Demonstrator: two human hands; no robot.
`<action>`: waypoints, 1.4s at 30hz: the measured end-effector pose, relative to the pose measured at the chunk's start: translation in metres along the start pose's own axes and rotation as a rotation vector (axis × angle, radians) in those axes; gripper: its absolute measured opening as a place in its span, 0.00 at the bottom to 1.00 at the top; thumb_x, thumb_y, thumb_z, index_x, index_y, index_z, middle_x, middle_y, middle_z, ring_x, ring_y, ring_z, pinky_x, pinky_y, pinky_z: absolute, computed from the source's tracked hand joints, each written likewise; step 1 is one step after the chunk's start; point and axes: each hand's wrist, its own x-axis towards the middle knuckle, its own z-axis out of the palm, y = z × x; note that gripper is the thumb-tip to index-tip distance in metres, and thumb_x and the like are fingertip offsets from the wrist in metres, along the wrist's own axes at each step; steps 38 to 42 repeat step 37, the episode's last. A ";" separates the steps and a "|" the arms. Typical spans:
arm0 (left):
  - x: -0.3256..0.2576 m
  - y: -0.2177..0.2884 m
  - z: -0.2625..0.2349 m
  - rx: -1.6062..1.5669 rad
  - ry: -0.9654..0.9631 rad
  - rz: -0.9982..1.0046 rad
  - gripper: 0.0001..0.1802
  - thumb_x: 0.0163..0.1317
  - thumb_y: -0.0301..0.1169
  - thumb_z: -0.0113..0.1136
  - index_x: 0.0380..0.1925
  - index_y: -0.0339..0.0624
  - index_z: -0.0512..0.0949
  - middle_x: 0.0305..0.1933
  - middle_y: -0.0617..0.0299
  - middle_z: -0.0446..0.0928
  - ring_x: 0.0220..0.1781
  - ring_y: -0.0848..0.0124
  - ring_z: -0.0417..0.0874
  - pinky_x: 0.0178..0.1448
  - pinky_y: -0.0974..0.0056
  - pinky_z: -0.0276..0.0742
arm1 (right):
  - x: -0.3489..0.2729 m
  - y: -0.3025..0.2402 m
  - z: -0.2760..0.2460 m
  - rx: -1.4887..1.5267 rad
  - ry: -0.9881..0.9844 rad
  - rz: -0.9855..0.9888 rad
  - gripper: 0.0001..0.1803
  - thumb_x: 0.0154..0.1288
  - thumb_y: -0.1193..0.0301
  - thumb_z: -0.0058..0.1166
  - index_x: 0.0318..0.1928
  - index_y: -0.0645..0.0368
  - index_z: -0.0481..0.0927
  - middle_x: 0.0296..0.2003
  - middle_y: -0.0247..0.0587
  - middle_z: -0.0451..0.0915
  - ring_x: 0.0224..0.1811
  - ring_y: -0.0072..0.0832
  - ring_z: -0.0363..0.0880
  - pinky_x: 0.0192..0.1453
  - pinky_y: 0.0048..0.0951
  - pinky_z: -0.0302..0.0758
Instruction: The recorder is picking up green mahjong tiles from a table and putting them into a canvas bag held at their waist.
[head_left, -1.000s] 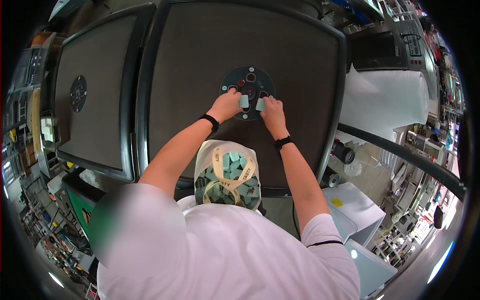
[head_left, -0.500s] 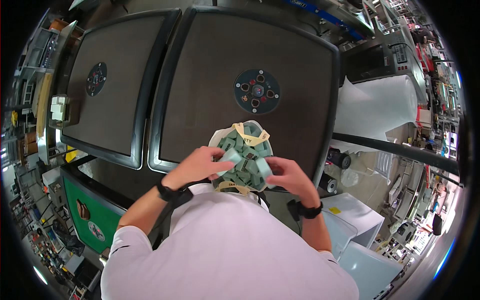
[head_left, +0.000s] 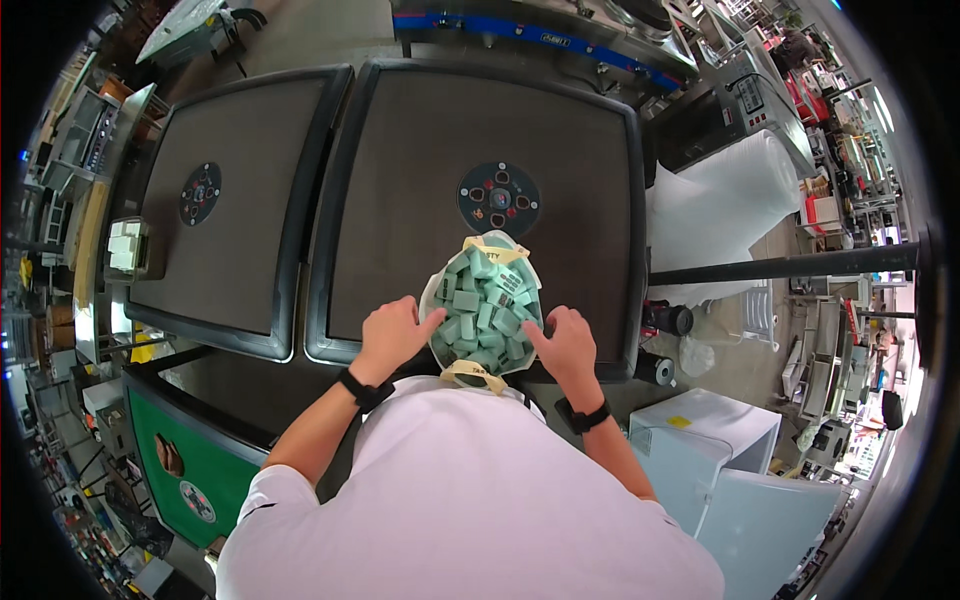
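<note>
A white cloth bag (head_left: 424,292) with cream straps stands close against my front, at the near edge of a dark table. Pale green mahjong tiles (head_left: 485,312) fill it in a loose heap. My left hand (head_left: 392,335) is at the bag's left rim, thumb over the edge and fingers curled outside. On the opposite rim, my right hand (head_left: 565,348) grips in the same way, its thumb pointing inward. Neither hand has a tile in it. The bag's underside is hidden.
The dark mahjong table (head_left: 400,150) has a round centre panel (head_left: 499,199). Another such table (head_left: 245,150) adjoins on the left, carrying a clear box of pale blocks (head_left: 128,248). A green-topped table (head_left: 190,450) stands lower left. A bubble-wrap roll (head_left: 735,195) and white fridge (head_left: 680,440) are right.
Both hands have let go of the tiles they held above the heap and moved apart to the bag's sides. The whole view has shifted, showing more of the far side.
</note>
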 end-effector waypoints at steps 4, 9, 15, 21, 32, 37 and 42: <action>0.020 -0.002 0.025 0.191 0.032 0.090 0.27 0.70 0.56 0.68 0.26 0.42 0.87 0.28 0.49 0.88 0.34 0.45 0.92 0.39 0.46 0.88 | 0.037 0.016 0.032 -0.218 -0.188 0.060 0.30 0.72 0.41 0.61 0.37 0.60 0.91 0.33 0.55 0.90 0.40 0.56 0.92 0.44 0.53 0.86; 0.043 -0.016 0.038 0.217 0.073 0.105 0.21 0.72 0.43 0.62 0.28 0.38 0.89 0.31 0.43 0.88 0.37 0.41 0.92 0.45 0.42 0.90 | 0.060 0.051 0.048 -0.078 -0.167 0.061 0.25 0.75 0.51 0.56 0.39 0.62 0.92 0.40 0.62 0.90 0.46 0.62 0.90 0.52 0.58 0.85; 0.067 -0.027 0.032 0.195 0.073 0.213 0.20 0.72 0.38 0.58 0.27 0.37 0.89 0.32 0.41 0.88 0.37 0.40 0.92 0.45 0.40 0.90 | 0.075 0.082 0.064 0.247 -0.014 0.123 0.23 0.72 0.55 0.56 0.40 0.63 0.90 0.41 0.65 0.88 0.48 0.65 0.87 0.54 0.60 0.82; 0.100 -0.003 0.040 0.053 0.059 0.215 0.22 0.75 0.40 0.55 0.31 0.34 0.88 0.36 0.37 0.87 0.41 0.36 0.90 0.51 0.35 0.86 | 0.101 0.115 0.054 0.407 0.126 0.193 0.21 0.68 0.56 0.61 0.36 0.65 0.89 0.34 0.64 0.86 0.42 0.63 0.88 0.47 0.56 0.80; 0.151 0.059 0.059 0.040 0.150 0.145 0.20 0.75 0.43 0.58 0.33 0.40 0.89 0.36 0.40 0.88 0.42 0.37 0.90 0.51 0.36 0.87 | 0.142 0.161 0.034 0.380 0.199 0.028 0.24 0.72 0.54 0.60 0.34 0.67 0.83 0.35 0.63 0.84 0.41 0.64 0.83 0.44 0.57 0.77; 0.129 0.056 0.059 -0.029 0.084 0.018 0.27 0.76 0.55 0.63 0.34 0.41 0.90 0.34 0.42 0.88 0.43 0.38 0.90 0.50 0.39 0.87 | 0.136 0.144 0.010 0.494 -0.084 0.175 0.28 0.71 0.49 0.64 0.32 0.68 0.84 0.31 0.59 0.86 0.38 0.43 0.91 0.41 0.50 0.78; 0.129 0.056 0.059 -0.029 0.084 0.018 0.27 0.76 0.55 0.63 0.34 0.41 0.90 0.34 0.42 0.88 0.43 0.38 0.90 0.50 0.39 0.87 | 0.136 0.144 0.010 0.494 -0.084 0.175 0.28 0.71 0.49 0.64 0.32 0.68 0.84 0.31 0.59 0.86 0.38 0.43 0.91 0.41 0.50 0.78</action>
